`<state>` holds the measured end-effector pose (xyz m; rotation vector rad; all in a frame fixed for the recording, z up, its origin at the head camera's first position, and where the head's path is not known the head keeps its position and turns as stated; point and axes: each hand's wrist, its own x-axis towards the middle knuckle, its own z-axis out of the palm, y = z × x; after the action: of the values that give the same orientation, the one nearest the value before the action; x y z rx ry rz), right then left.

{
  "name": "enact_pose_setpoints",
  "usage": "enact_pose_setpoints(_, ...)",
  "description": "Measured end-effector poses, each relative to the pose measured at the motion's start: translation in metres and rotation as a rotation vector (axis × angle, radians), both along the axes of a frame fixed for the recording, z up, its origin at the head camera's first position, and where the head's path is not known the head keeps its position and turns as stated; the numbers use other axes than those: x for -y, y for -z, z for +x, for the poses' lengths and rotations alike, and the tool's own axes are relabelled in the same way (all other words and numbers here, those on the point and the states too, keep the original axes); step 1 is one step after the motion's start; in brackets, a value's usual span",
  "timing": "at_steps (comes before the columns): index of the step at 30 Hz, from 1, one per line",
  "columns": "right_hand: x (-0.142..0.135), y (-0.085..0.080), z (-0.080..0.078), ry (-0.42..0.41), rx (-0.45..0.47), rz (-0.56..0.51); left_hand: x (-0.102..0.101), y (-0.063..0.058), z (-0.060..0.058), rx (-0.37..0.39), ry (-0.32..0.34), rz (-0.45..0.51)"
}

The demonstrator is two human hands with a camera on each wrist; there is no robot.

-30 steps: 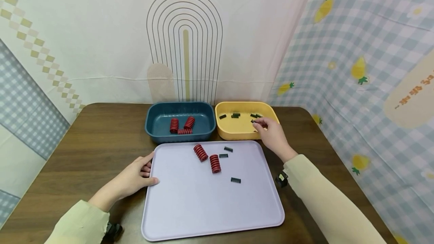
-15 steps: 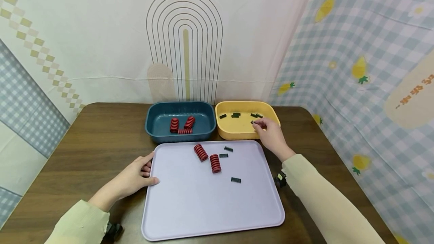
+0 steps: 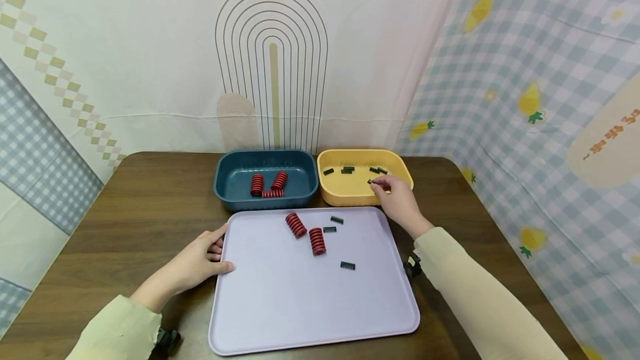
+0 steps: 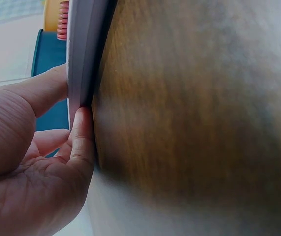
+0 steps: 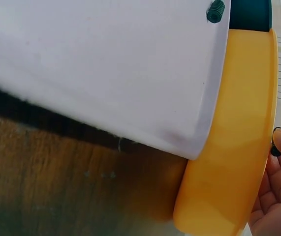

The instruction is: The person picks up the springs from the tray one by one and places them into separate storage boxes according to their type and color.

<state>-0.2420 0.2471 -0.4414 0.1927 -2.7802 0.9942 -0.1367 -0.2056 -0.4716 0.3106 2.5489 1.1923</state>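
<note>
In the head view my right hand point(image 3: 399, 201) pinches a small dark green spring point(image 3: 370, 181) over the near right part of the yellow bin point(image 3: 346, 200). The right wrist view shows the same spring point(image 5: 276, 142) at the fingertips, beside the bin's rim. My left hand point(image 3: 192, 264) holds the left edge of the pale lilac tray point(image 3: 300, 313), thumb on its top and fingers at its side, partly hidden. On the tray lie two red springs point(image 3: 317, 241) and three small green springs point(image 3: 348, 265). Several more green springs point(image 3: 347, 170) lie inside the yellow bin.
A dark blue bin point(image 3: 235, 204) touches the yellow bin's left side and holds three red springs point(image 3: 257, 185). Both stand behind the tray on a brown wooden table point(image 3: 165, 193). Patterned cloth point(image 3: 360, 54) hangs behind and at the sides.
My right hand has shifted very slightly left over the yellow bin, with the small green spring still pinched. The left hand and tray stay where they were.
</note>
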Motion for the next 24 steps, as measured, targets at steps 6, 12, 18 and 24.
enact_pose_setpoints(6,-0.004,-0.003,0.0,-0.005,-0.001,-0.011,0.0,-0.001,0.0,0.006,0.001,0.003)
enact_pose_setpoints(12,-0.008,-0.004,0.001,-0.014,0.0,-0.02,0.0,0.0,0.0,0.005,-0.003,-0.004)
enact_pose_setpoints(18,-0.007,-0.006,0.004,-0.035,0.014,-0.025,0.0,0.001,-0.001,0.005,-0.003,-0.009)
enact_pose_setpoints(24,0.0,-0.009,0.01,-0.084,0.019,-0.035,0.0,0.001,-0.001,0.003,-0.002,-0.014)
